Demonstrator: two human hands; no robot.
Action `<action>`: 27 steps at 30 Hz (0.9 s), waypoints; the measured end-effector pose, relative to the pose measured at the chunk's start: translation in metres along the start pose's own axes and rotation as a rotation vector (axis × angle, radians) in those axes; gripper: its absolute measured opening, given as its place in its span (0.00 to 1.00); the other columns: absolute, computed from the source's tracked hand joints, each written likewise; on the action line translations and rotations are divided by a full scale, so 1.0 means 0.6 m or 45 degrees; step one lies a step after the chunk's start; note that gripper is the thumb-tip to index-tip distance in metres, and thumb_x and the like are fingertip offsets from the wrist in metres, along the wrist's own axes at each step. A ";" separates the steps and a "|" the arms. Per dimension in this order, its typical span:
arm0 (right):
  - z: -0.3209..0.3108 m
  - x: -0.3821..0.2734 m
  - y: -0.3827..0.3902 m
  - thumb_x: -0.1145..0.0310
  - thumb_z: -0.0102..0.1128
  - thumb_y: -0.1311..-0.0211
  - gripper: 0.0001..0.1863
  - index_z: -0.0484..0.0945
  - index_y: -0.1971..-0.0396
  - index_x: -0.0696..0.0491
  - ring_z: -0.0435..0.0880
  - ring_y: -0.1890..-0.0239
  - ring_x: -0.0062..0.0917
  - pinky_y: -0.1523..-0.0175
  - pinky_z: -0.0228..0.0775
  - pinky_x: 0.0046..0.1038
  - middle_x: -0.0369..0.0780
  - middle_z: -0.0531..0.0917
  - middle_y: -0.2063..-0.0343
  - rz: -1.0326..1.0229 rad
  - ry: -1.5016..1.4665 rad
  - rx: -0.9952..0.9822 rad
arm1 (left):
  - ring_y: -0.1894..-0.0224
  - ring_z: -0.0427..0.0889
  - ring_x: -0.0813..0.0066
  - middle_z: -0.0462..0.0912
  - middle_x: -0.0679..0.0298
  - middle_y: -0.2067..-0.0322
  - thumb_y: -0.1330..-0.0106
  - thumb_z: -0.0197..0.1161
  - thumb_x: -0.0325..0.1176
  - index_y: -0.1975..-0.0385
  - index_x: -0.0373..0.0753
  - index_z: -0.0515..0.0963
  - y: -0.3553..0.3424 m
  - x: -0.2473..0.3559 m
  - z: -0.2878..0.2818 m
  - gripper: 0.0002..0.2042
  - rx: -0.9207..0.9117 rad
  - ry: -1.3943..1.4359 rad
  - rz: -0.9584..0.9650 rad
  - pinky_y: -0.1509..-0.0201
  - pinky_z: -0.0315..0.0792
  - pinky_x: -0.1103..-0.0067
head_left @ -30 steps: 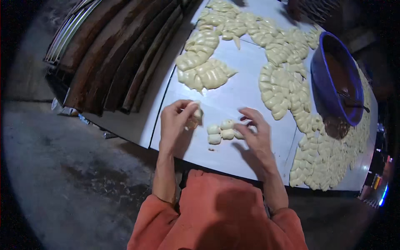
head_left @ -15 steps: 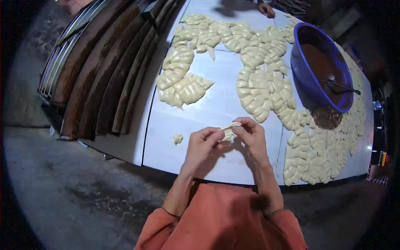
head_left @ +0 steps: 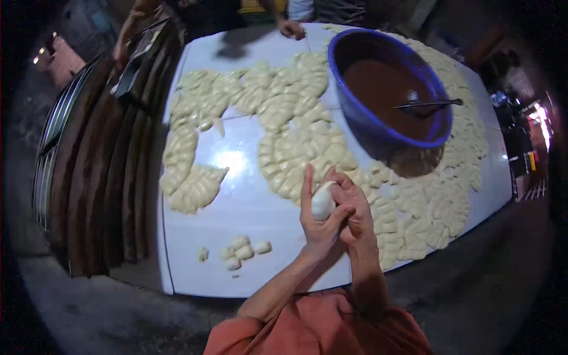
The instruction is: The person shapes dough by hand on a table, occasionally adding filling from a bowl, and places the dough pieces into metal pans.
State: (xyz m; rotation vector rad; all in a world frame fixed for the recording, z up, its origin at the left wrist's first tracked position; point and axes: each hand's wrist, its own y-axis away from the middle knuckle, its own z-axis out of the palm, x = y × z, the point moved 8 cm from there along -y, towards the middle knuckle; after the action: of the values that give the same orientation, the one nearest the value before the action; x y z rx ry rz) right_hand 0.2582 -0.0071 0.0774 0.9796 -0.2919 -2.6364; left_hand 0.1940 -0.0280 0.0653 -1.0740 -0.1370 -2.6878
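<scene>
A smooth white oval lump of dough [head_left: 323, 201] sits between my two hands above the near part of the table. My left hand [head_left: 318, 231] cups it from below and from the left, its index finger stretched upward along the side. My right hand [head_left: 356, 216] wraps over its right side, with the fingers bent and partly hidden. To the left of my hands, several small dough pieces [head_left: 244, 252] lie on the white table top [head_left: 231, 278]. Beyond my hands spreads a broad layer of flattened, overlapping pale dough pieces [head_left: 284, 112].
A blue-purple tub [head_left: 378, 127] of brown liquid stands at the back right, a long-handled utensil [head_left: 441, 103] resting in it. Dark curved slats [head_left: 97, 171] rise along the left side. Across the table shows another person's hand [head_left: 291, 29]; another arm [head_left: 127, 35] reaches over the slats.
My hands earlier pinched a thin dough piece; now they enclose a rounded lump. Several small pieces now lie at the left where one lay. The view has turned to the right.
</scene>
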 end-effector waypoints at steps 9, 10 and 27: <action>-0.085 -0.385 -0.155 0.65 0.60 0.30 0.07 0.77 0.60 0.53 0.81 0.69 0.17 0.64 0.74 0.23 0.35 0.82 0.68 -0.596 1.183 0.197 | 0.39 0.76 0.65 0.73 0.50 0.39 0.31 0.65 0.28 0.32 0.34 0.64 -0.017 -0.019 -0.006 0.28 -0.338 -0.670 -0.500 0.37 0.73 0.71; -0.086 -0.387 -0.186 0.65 0.60 0.31 0.08 0.77 0.61 0.54 0.82 0.70 0.20 0.64 0.74 0.26 0.37 0.83 0.69 -0.505 1.608 0.224 | 0.39 0.76 0.65 0.73 0.50 0.39 0.31 0.65 0.28 0.32 0.34 0.64 -0.020 -0.011 -0.013 0.28 -0.331 -0.674 -0.491 0.37 0.73 0.71; -0.017 -0.285 -0.225 0.64 0.62 0.31 0.08 0.75 0.63 0.53 0.78 0.80 0.16 0.76 0.71 0.19 0.35 0.80 0.77 -0.043 0.893 -0.260 | 0.46 0.81 0.70 0.80 0.56 0.45 0.27 0.61 0.35 0.40 0.31 0.73 -0.047 -0.021 -0.013 0.20 -0.336 -0.594 -0.668 0.42 0.75 0.75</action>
State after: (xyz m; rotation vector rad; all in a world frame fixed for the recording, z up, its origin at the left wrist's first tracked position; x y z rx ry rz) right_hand 0.3581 0.1787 0.1322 1.7372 0.1569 -2.1121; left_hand 0.1904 0.0003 0.0512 -1.9808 -0.1682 -2.8872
